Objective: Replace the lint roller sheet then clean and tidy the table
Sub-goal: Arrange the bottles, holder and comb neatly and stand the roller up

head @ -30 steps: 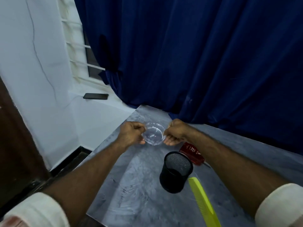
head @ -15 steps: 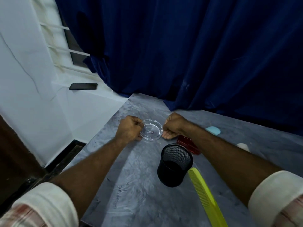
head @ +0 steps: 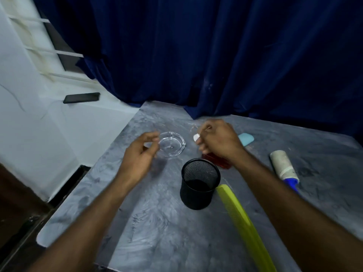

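Note:
A clear glass dish (head: 172, 144) rests on the grey table (head: 157, 222) near its far left corner. My left hand (head: 140, 155) hovers just left of the dish with fingers apart and nothing in it. My right hand (head: 218, 141) is to the right of the dish, raised slightly, fingers curled; a small white bit shows at its fingertips, too blurred to identify. The lint roller (head: 282, 165), its sheet grey with dirt and its handle blue, lies on the table at the right, away from both hands.
A black mesh cup (head: 200, 183) stands in the middle. A yellow-green comb (head: 241, 222) lies beside it. A red item (head: 216, 161) sits under my right wrist, a light blue piece (head: 246, 138) beyond it. A phone (head: 81, 98) lies on the sill; a blue curtain (head: 216, 55) hangs behind.
Both hands held the glass dish between them before. Now the dish sits on the table and both hands have drawn off it, left hand opening, right hand moving right.

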